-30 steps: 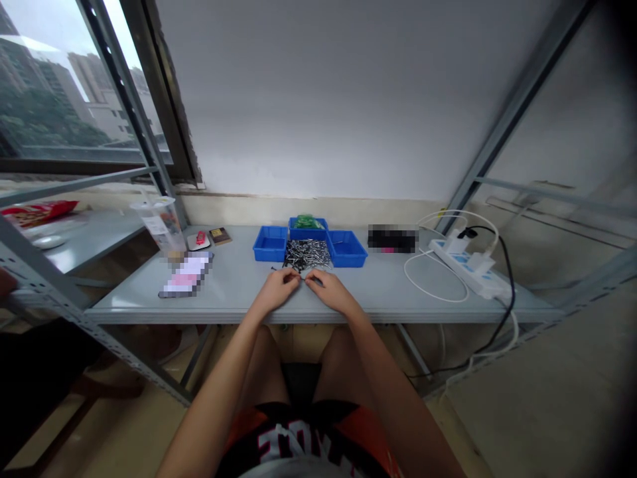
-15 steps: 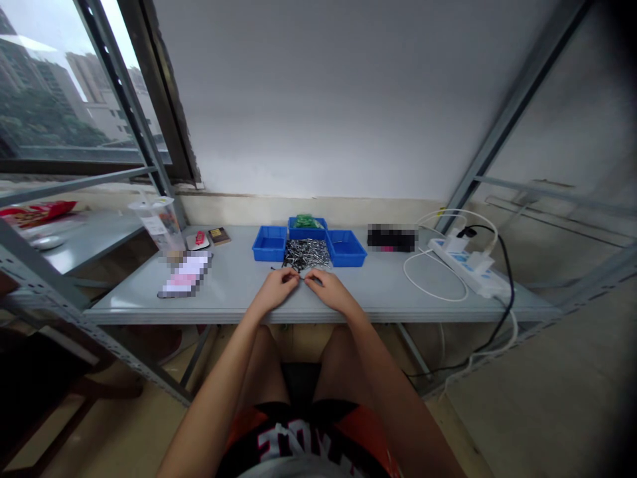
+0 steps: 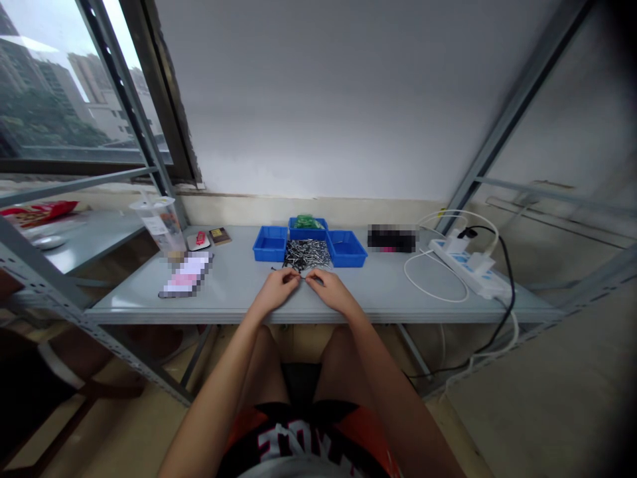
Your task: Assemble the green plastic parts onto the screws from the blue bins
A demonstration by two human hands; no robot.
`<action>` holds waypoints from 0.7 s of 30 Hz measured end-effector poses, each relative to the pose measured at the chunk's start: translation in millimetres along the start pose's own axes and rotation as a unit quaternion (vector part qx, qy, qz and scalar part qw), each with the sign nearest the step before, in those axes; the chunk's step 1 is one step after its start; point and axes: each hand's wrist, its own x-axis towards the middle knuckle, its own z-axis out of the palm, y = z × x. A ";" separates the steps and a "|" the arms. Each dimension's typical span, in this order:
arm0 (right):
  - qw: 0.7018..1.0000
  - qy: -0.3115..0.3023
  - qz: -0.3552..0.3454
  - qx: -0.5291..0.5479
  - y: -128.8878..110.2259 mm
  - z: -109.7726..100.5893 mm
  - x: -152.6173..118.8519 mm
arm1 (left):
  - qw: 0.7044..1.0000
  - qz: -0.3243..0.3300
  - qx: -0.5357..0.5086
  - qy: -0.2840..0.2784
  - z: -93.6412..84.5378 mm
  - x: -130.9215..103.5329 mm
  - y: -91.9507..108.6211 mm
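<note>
My left hand (image 3: 282, 287) and my right hand (image 3: 326, 287) rest near the table's front, fingertips pinched and almost meeting. What they hold between them is too small to make out. Just beyond the fingers lies a pile of small metal pieces (image 3: 309, 252), silver and black, like screws. Around the pile stand a left blue tray (image 3: 270, 255), a right blue tray (image 3: 348, 259) and a back blue tray (image 3: 307, 234) that holds green packets (image 3: 306, 222).
On the grey table (image 3: 229, 292) are a phone (image 3: 186, 275), a plastic cup (image 3: 162, 226), small cards (image 3: 219, 236) and a dark blurred object (image 3: 392, 239). A power strip (image 3: 472, 269) with looping cables lies at the right. A person's leg shows at lower left.
Both hands keep nearly the same pinched pose over the table's front. At the lower left, the other person's leg and dark clothing have shifted.
</note>
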 end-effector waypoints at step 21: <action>1.000 0.002 -0.002 0.001 -0.8 -0.6 0.5 | 1.000 0.004 0.000 0.008 0.2 -2.5 2.6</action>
